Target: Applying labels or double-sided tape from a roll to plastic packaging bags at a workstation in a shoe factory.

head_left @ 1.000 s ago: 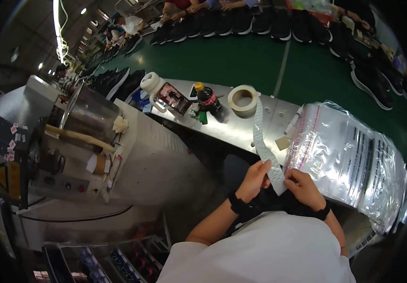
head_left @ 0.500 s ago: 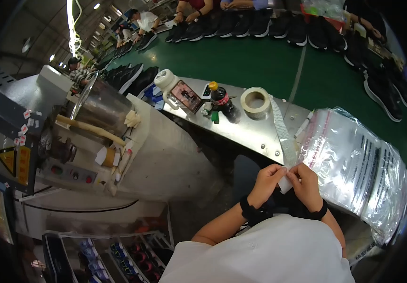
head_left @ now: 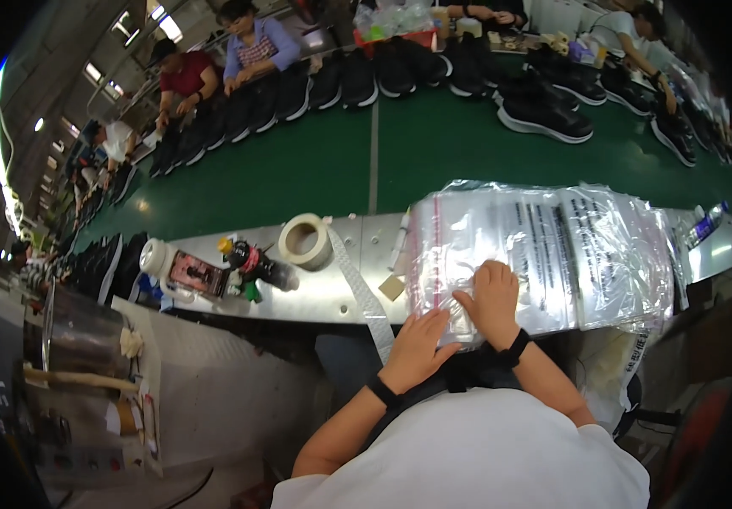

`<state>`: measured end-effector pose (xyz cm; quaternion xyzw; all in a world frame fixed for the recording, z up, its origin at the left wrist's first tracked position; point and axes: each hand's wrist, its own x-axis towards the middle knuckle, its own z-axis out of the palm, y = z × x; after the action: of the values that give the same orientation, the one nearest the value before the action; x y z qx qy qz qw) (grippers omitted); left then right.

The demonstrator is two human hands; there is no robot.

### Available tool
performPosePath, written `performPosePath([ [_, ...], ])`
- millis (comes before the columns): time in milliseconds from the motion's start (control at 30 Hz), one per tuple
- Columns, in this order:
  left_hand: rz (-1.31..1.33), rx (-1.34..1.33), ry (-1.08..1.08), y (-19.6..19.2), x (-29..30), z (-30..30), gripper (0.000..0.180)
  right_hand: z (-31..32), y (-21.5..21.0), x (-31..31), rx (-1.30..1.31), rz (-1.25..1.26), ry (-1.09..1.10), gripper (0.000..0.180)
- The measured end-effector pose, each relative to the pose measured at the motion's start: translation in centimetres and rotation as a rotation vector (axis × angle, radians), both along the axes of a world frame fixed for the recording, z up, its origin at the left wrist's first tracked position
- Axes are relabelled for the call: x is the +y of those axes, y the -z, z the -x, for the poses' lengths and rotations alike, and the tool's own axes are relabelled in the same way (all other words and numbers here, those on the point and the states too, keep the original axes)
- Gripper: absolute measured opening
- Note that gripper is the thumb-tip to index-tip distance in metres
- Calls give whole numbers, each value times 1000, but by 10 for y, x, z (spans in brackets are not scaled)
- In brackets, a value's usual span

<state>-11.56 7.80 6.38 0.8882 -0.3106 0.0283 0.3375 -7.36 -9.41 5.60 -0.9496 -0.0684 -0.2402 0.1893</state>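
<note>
The left hand is laid, fingers extended, at the near left corner of the stacked clear bags; the right hand is pressed on top, fingers straight; nothing is seen clasped by the 2 hands, and whether a label is covered cannot be told. The pale label strip is left hanging beside the left hand, joined to the roll. By judgement, 1 bag is being smoothed, with many remaining. Beyond, dark shoes are lined up on the green belt
</note>
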Motion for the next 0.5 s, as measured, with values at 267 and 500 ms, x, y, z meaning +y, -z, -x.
performPosePath([
  [267, -99, 124, 43, -5, 5, -2, 43, 2, 19, -24, 10, -157, 32, 15],
  [500, -125, 96, 41, -4, 6, 0, 47, 6, 12, -3, -68, 51, -11, 23],
])
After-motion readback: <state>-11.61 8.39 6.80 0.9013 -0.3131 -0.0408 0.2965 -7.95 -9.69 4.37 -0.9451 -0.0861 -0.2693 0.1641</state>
